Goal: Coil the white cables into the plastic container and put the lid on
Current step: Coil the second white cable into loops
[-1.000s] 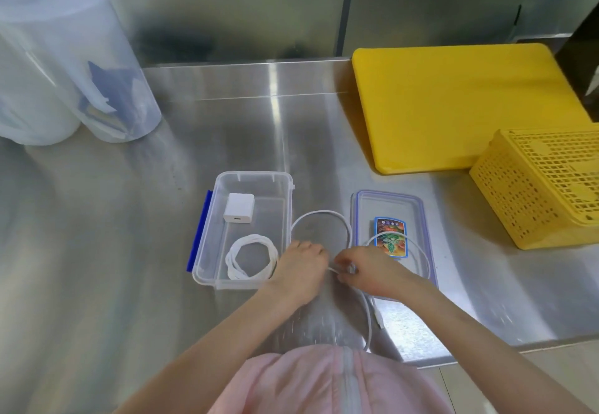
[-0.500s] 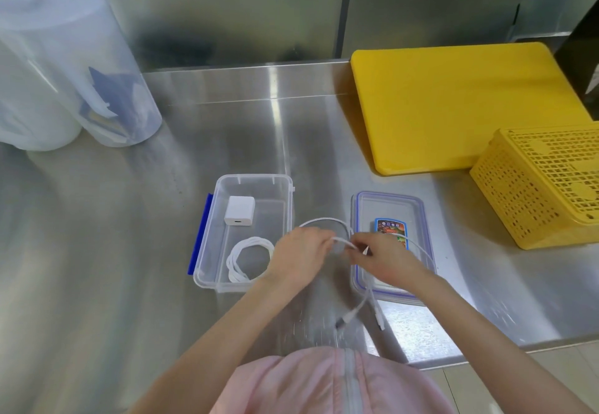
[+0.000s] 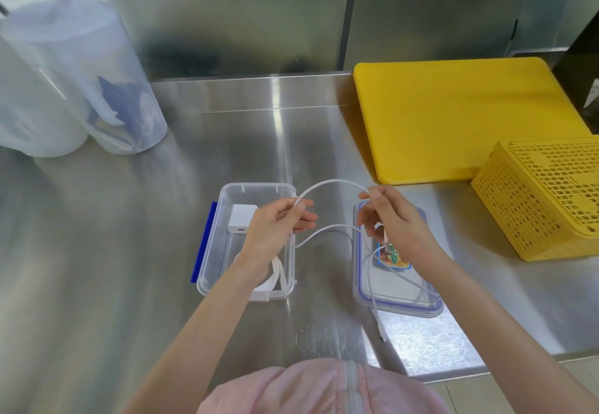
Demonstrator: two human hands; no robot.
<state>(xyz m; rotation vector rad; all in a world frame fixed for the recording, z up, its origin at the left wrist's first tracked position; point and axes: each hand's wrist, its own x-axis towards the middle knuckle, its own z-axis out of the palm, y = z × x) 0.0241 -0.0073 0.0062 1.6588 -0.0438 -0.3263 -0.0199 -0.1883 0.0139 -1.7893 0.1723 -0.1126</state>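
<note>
A clear plastic container (image 3: 223, 212) with a blue side clip sits on the steel counter. Inside it lie a white charger block (image 3: 241, 218) and a coiled white cable (image 3: 278, 276), partly hidden by my left forearm. My left hand (image 3: 278, 229) hovers over the container and pinches a loose white cable (image 3: 330, 183). My right hand (image 3: 393, 219) pinches the same cable about a hand's width to the right. The cable arcs between both hands, droops in a second loop below, and trails across the clear lid (image 3: 402, 300) down to its plug near the counter's front edge.
A yellow cutting board (image 3: 453, 115) lies at the back right, with a yellow perforated basket (image 3: 544, 200) in front of it on the right. Two translucent tubs (image 3: 81, 83) stand at the back left. A steel wall and shelf close the back.
Both hands have risen and moved apart, stretching the cable into an arc between them. The cable's loose end has slid along the counter beside the lid.
</note>
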